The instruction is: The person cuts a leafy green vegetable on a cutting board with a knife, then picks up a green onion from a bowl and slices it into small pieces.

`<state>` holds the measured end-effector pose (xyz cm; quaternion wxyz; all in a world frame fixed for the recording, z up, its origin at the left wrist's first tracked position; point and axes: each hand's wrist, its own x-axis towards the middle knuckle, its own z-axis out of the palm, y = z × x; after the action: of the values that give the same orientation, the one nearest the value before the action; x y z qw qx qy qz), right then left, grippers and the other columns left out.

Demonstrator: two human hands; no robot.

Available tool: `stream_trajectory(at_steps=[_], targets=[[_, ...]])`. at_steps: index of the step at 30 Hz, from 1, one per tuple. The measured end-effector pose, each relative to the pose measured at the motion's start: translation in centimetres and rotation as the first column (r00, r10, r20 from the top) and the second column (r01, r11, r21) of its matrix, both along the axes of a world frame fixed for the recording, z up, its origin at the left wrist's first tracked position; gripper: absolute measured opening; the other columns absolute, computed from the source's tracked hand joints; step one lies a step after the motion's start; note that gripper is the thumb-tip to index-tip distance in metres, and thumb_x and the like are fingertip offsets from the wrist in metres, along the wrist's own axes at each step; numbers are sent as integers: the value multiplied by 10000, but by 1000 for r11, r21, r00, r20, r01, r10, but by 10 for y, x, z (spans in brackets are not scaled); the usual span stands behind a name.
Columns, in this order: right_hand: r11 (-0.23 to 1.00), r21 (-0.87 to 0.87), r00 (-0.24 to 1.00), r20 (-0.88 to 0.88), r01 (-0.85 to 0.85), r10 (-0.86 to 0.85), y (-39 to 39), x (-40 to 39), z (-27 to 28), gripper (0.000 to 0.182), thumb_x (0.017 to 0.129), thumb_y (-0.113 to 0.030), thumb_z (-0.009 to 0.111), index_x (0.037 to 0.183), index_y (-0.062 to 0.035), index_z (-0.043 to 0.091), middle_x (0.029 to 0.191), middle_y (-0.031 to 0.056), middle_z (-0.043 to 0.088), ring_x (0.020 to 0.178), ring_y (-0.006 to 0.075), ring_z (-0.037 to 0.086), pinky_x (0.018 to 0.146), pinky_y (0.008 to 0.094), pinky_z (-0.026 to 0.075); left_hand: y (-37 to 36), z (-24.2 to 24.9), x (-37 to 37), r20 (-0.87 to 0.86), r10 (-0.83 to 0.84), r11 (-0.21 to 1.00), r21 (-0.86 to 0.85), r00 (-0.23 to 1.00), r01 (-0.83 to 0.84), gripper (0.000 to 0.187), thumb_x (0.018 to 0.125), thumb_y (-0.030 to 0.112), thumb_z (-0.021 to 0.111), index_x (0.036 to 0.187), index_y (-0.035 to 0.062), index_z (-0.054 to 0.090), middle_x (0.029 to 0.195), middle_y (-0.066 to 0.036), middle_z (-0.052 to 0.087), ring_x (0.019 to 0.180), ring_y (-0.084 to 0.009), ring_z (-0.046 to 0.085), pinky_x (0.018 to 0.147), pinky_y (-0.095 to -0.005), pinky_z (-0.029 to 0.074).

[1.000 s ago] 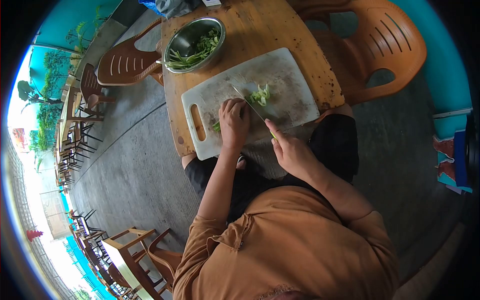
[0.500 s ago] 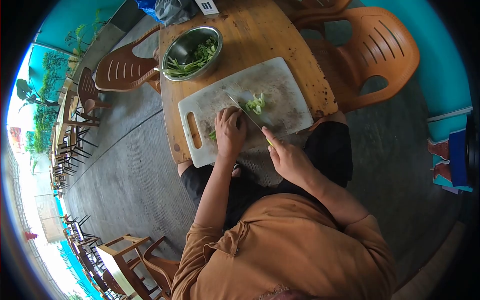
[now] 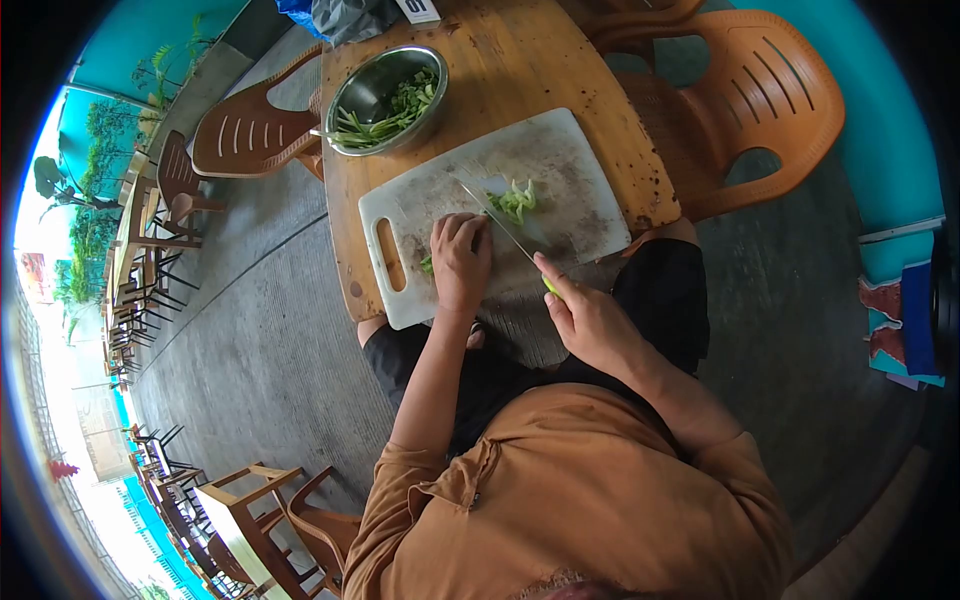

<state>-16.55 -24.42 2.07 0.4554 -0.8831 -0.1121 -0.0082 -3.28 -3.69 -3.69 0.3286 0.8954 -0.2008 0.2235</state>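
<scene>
My right hand (image 3: 597, 325) is closed around the yellow-green handle of a kitchen knife (image 3: 513, 232). Its blade slants up and left across a white cutting board (image 3: 575, 150), close beside the fingers of my left hand (image 3: 462, 262). Those fingers are curled down onto a bunch of green vegetable stalks (image 3: 427, 265); a bit of leaf pokes out on the left, and the rest is hidden under the hand. On the blade's right side lies a small pile of chopped pale-green pieces (image 3: 515, 203).
A steel bowl (image 3: 372, 85) of cut greens stands beyond the board on the wooden table (image 3: 510, 60). Plastic bags (image 3: 350, 18) and a number card (image 3: 418, 10) are at the far edge. Orange chairs (image 3: 775, 100) flank the table.
The knife and right hand have shifted slightly right. The chopped pile sits a little farther right and looks more spread out. The left hand keeps its curled hold.
</scene>
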Motion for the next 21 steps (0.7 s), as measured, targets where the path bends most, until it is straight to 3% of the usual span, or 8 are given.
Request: stream_trajectory(at_steps=[14, 17, 19, 21], targets=[[1000, 4, 995, -92, -27, 27, 5, -4, -4, 634, 1109, -150, 552, 1697, -74, 329, 1022, 312, 741, 922, 476, 744, 814, 549, 599, 2, -2, 1, 5, -2, 1000, -15, 1000, 2, 198, 829, 4, 795, 1015, 12, 727, 1107, -112, 748, 1124, -344, 680, 1034, -463, 530], [999, 22, 995, -90, -36, 38, 4, -2, 0, 628, 1111, -151, 546, 1695, -71, 330, 1020, 312, 743, 915, 477, 745, 798, 552, 599, 2, -2, 1, 1, 2, 1000, -13, 1000, -2, 193, 829, 4, 795, 1012, 8, 734, 1112, -111, 751, 1128, -343, 681, 1028, -464, 534], [999, -23, 980, -194, -45, 40, 4, 1, 5, 625, 1110, -154, 546, 1694, -79, 337, 966, 292, 743, 861, 477, 742, 767, 552, 600, 2, -2, 2, 9, 2, 1000, -19, 1000, -2, 184, 830, 1, 794, 1006, 2, 739, 1108, -113, 754, 1124, -342, 684, 1022, -461, 539], [999, -24, 991, -134, -34, 31, 7, 2, -2, 625, 1109, -157, 549, 1694, -86, 341, 934, 281, 740, 829, 473, 739, 750, 552, 601, 2, -2, 2, 7, 2, 1000, -25, 1000, -2, 176, 832, -1, 792, 1000, 1, 740, 1104, -114, 756, 1120, -343, 687, 1019, -459, 541]])
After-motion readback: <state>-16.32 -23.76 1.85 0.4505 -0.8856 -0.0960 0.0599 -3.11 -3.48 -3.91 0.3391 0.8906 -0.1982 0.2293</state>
